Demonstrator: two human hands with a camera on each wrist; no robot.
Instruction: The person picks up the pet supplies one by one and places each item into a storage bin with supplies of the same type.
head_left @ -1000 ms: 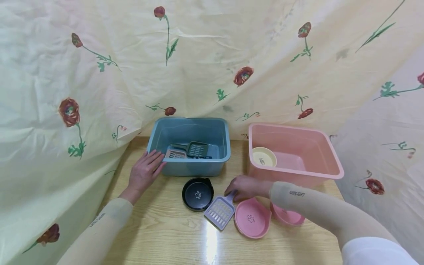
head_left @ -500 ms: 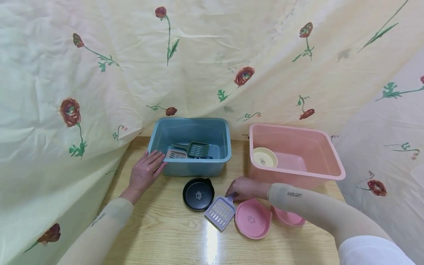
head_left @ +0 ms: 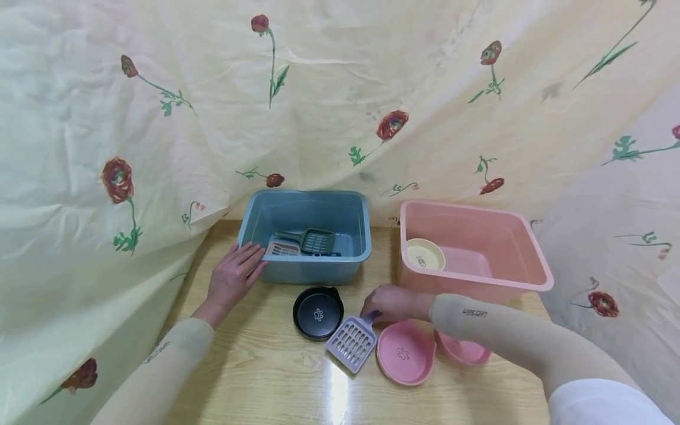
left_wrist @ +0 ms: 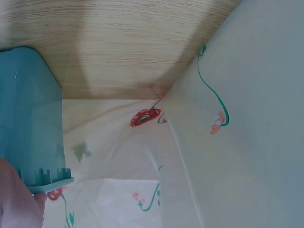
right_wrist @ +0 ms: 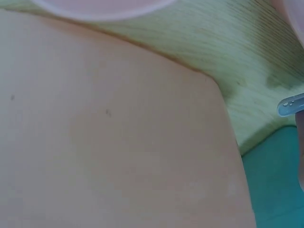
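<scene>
My left hand (head_left: 231, 283) rests with extended fingers on the front-left rim of a blue bin (head_left: 313, 271); the left wrist view shows the hand (left_wrist: 19, 204) at the bin's edge. My right hand (head_left: 393, 302) pinches the handle of a lavender slotted litter scoop (head_left: 353, 343), its pan pointing down and left, close over the table. The handle's end (right_wrist: 287, 105) shows at the right edge of the right wrist view. A black bowl (head_left: 319, 313) with a paw print sits left of the scoop, a pink bowl (head_left: 405, 354) right of it.
In the blue bin lie a dark green scoop (head_left: 317, 241) and a pale pink scoop (head_left: 283, 248). A pink bin (head_left: 467, 283) at right holds a cream bowl (head_left: 425, 254). A second pink bowl (head_left: 464, 349) sits partly under my right forearm. Flowered cloth (head_left: 329, 118) hangs behind.
The scoop's pan has tilted slightly, and the bright glare through its slots is gone. My right hand still pinches the handle; my left hand has stayed on the rim.
</scene>
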